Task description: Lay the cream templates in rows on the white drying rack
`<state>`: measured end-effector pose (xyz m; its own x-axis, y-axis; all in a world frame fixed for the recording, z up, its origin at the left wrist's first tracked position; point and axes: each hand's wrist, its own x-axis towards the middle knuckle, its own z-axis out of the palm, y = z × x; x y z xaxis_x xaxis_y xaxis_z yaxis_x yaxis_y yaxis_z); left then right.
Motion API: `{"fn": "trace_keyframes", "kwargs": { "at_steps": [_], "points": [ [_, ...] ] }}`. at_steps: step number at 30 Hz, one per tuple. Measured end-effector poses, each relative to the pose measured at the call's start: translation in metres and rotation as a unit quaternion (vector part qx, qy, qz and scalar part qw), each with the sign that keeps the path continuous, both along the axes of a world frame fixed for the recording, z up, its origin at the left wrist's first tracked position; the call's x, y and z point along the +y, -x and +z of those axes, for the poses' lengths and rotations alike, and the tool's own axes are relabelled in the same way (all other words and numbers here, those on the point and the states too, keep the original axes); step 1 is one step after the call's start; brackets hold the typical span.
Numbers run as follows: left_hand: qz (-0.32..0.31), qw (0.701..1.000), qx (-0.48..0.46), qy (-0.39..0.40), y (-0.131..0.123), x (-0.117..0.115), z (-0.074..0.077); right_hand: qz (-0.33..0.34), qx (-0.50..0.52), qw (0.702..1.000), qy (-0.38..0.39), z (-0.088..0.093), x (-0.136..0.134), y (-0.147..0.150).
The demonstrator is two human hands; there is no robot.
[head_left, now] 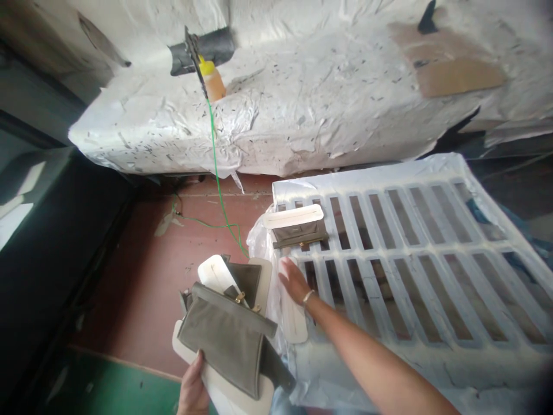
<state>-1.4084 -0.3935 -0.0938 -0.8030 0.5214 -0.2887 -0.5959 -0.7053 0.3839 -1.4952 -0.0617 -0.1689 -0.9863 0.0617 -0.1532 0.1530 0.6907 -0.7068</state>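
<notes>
My left hand [193,387], at the bottom of the view, grips a stack of olive-grey fabric pieces [228,334] with small brass fittings, backed by white stiff boards [216,271]. My right hand [294,280] lies flat with fingers stretched out on a white oblong board [296,323] at the near left corner of a white slatted rack [415,271]. A ring shows on one finger. Farther up the rack lies another grey fabric piece [298,235] with a white board [294,217] resting just behind it.
A long bench wrapped in crinkled white plastic [302,109] runs across the back, carrying a yellow-capped bottle [212,80], a dark tube [201,49] and brown cardboard [458,72]. A green cord [218,184] hangs down to the reddish floor [142,276]. A dark surface lies on the left.
</notes>
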Motion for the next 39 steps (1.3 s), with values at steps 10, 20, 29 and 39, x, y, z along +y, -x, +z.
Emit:
{"fn": "trace_keyframes", "kwargs": {
  "at_steps": [10, 20, 29, 39],
  "points": [
    [-0.002, 0.971, -0.143, 0.190, 0.000, 0.065, 0.004, 0.005, 0.050, 0.997, 0.066, 0.149, 0.032, -0.070],
    [-0.044, 0.968, -0.098, 0.228, -0.001, 0.113, 0.024, 0.000, -0.139, 0.987, 0.082, 0.168, 0.012, -0.073],
    [0.001, 0.953, -0.172, 0.248, 0.006, 0.110, 0.017, -0.009, -0.320, 0.806, 0.499, 0.141, 0.053, -0.112],
    [0.020, 0.951, -0.180, 0.251, -0.003, 0.138, 0.034, -0.006, -0.005, 0.997, -0.079, 0.104, -0.019, -0.128]
  ]
}}
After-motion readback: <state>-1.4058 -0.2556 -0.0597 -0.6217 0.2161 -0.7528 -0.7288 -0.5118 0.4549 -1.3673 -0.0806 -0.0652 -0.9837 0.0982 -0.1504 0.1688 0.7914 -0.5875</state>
